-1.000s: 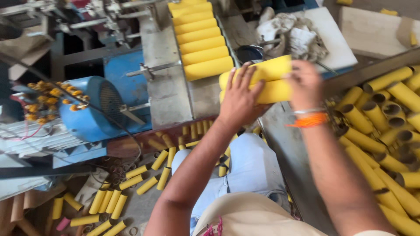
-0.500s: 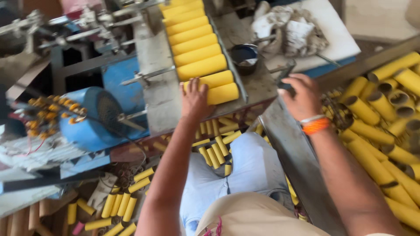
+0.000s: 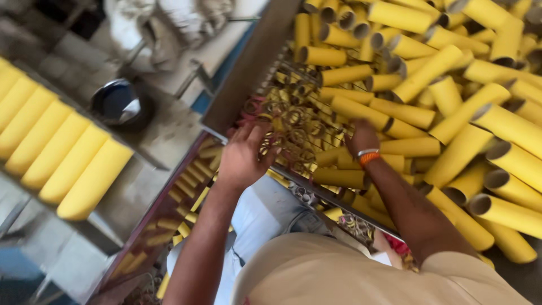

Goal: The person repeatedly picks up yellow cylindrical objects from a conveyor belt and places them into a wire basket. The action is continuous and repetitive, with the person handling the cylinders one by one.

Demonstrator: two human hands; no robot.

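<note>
Tubes (image 3: 361, 110): yellow, heaped in bin to right, too many to count; long axes mostly slanting away from person. Right hand (image 3: 361, 137) already in heap, on tubes, wrist with orange band; grip hidden, cannot tell. Left hand (image 3: 244, 155) half open, empty, at bin edge over rings (image 3: 291, 121). Row of five tubes (image 3: 62, 152) on counter, far left. One dark bowl (image 3: 116, 101).
</note>
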